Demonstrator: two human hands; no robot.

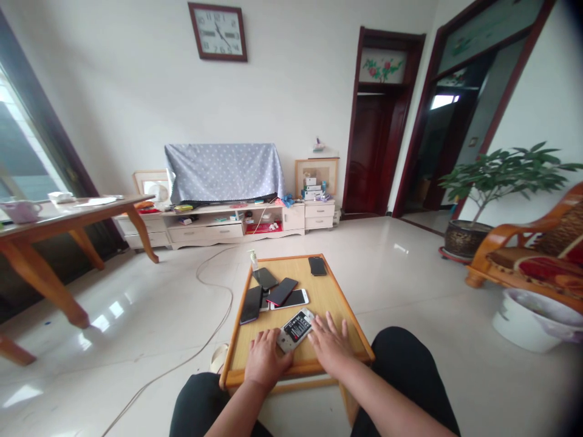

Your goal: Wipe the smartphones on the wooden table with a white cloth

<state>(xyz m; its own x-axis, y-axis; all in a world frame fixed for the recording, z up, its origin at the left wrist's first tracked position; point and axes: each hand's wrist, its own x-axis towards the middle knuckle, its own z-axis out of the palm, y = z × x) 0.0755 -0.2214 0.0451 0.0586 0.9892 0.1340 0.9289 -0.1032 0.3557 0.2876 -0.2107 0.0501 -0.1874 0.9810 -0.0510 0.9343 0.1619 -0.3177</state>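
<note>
A mobile phone [297, 329] with its back off lies slantwise on a small wooden table [332, 291]; its black battery shows white print. My left hand [266, 359] grips the phone's near left end, fingers at the edge and thumb along the near side. Spread out and lying low, my right hand [331, 343] touches the far right end. Just beyond lie a white phone [298, 297], a dark phone with a red edge [282, 291] resting partly on it, and a black phone [251, 304] to the left.
Another dark phone [265, 278] lies near a small pump bottle [254, 260] at the table's far left. A black phone [317, 266] is at the far right corner. A cable [228, 297] runs over the floor. A white bucket [523, 321] stands right.
</note>
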